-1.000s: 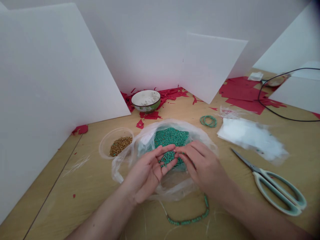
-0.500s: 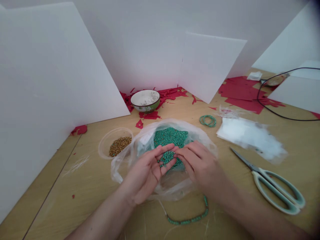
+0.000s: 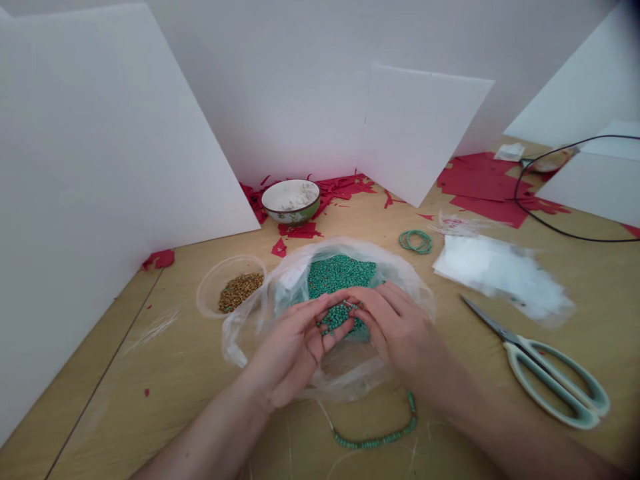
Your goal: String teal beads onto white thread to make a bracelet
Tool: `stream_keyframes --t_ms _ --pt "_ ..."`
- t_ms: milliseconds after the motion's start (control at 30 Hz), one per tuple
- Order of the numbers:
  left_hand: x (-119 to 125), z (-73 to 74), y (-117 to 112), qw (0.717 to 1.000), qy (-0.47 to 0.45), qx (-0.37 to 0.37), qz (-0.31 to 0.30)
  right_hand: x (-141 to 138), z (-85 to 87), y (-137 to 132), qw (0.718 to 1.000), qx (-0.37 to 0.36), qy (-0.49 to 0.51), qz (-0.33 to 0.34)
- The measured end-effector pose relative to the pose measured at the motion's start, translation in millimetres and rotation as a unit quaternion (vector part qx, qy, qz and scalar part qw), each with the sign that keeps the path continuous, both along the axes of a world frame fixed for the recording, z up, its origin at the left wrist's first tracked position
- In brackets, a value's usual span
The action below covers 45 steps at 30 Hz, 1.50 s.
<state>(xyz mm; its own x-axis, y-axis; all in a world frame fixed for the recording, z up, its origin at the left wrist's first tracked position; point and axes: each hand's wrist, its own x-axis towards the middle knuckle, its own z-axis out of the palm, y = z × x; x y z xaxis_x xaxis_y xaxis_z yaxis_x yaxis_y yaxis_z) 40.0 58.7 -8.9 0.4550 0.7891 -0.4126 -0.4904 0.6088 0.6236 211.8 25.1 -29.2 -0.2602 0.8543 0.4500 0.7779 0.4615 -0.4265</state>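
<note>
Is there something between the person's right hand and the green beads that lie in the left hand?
Nothing visible stands between them. The right hand reaches straight to the turquoise beads cupped in the left hand, with its fingertips at the beads. The clear plastic bag lies below the hands.

Right hand [image 3: 395, 330] can pass to right over the wooden table [image 3: 120, 373], approx. until the scissors [image 3: 555, 380], which stand in the way. Left hand [image 3: 295, 350] has room to left, but the transparent tub [image 3: 215, 293] stands just beside the plastic bag [image 3: 340, 380], and a white board [image 3: 110, 167] closes far left. Near the body, the bead strand [image 3: 380, 439] lies low, prob. no real obstacle.
</note>
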Motion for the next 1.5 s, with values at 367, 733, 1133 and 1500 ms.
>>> stream_keyframes --t_ms 367,733,1133,1500 --pt "6.0 -12.6 -1.1 1.0 -0.014 0.014 -0.009 -3.2 -0.7 -1.7 0.999 0.031 0.024 -0.002" --pt "9.5 -17.3 -1.8 1.0 0.006 0.027 -0.005 -4.8 0.2 -2.7 0.999 0.022 0.047 0.002" --pt "11.4 -22.7 -4.5 0.999 0.003 0.031 -0.017 -7.4 -1.9 -5.0 0.994 -0.025 0.105 -0.014" --pt "10.9 -16.7 -7.8 1.0 -0.013 0.011 -0.011 2.2 -2.1 0.9 0.997 0.035 0.068 0.001"
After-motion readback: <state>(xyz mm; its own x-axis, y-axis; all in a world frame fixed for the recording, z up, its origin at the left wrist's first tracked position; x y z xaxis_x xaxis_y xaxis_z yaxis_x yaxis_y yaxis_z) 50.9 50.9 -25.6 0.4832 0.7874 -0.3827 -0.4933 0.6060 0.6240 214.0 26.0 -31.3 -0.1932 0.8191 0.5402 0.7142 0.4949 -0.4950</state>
